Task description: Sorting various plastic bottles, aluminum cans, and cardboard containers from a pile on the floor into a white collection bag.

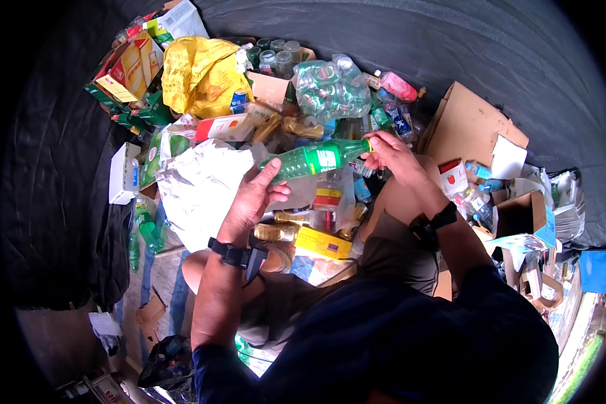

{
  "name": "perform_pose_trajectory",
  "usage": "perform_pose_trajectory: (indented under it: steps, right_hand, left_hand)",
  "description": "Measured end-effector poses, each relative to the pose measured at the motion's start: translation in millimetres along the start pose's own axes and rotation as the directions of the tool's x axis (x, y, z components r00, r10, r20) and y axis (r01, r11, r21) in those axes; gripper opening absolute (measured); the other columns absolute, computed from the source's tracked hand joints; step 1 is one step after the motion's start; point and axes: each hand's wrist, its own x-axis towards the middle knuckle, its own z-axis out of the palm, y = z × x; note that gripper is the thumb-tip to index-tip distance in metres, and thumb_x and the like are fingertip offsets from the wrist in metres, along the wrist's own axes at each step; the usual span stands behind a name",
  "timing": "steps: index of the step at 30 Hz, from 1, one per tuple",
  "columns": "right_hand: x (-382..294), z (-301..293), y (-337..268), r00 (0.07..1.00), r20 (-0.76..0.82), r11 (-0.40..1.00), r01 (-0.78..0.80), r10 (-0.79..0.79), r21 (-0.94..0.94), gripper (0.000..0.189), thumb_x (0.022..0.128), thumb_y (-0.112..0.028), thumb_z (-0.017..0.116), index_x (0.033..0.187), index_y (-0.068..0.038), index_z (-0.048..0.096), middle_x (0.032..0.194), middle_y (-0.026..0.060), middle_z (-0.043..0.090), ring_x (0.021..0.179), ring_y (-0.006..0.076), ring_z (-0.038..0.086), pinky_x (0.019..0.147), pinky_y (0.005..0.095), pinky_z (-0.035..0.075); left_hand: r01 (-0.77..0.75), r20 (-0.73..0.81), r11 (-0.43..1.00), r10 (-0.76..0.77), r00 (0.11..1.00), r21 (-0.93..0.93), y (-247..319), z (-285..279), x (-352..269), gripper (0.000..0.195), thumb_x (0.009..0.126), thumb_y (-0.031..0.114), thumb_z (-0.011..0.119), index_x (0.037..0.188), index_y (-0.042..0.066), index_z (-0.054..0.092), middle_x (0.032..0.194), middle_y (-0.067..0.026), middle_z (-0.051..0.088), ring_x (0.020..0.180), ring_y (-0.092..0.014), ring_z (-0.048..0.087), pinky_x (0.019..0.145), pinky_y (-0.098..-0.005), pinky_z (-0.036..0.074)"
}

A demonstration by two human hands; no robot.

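A green plastic bottle [310, 160] with a printed label lies almost level across both hands, above a heap of packaging. My left hand [257, 189] supports its base end, thumb on top and fingers beneath. At the neck, my right hand [391, 155] pinches around the yellow cap [369, 145]. Whether the cap is loose cannot be seen. Below my left hand spreads a bright white plastic bag [197, 187]. Beneath the bottle are a clear bag [341, 189], a yellow box [323, 243] and several gold cans [275, 233].
A yellow sack [202, 76], glass jars [284, 63] and a clear bag of green bottles [331, 88] lie at the back. Cardboard sheets [472, 126] lean at right, above an open carton [522, 214]. Green bottles [149, 230] lie left. A dark sheet [409, 35] surrounds the heap.
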Motion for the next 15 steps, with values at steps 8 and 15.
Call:
perform_pose_trajectory:
  steps: [8,15]
  right_hand:
    - [3.2,-3.2,3.3,0.998,-0.03,0.994,-0.055,0.052,-0.096,0.035,0.102,-0.038,0.051,0.106,-0.004,0.06,0.077,0.0018,0.062,0.058,0.006,0.052,0.055,0.0216,0.044]
    - [-3.8,3.3,-5.4,0.994,-0.068,0.997,0.082,-0.08,0.017,0.028,0.1,-0.023,0.057,0.119,-0.005,0.063,0.086,-0.0007,0.061,0.072,0.0045,0.053,0.066,0.02,0.045]
  left_hand:
    - [-0.284,0.135,0.958,0.277,0.951,0.029,2.0,-0.6,-3.5,0.052,0.091,0.012,0.07,0.137,0.007,0.047,0.108,-0.0067,0.062,0.085,-0.018,0.066,0.074,-0.0301,0.057]
    - [-0.048,0.041,0.999,0.047,0.998,0.025,1.2,1.1,0.4,0.051,0.096,0.038,0.063,0.123,-0.003,0.05,0.09,-0.0138,0.064,0.061,-0.019,0.067,0.054,-0.0293,0.057]
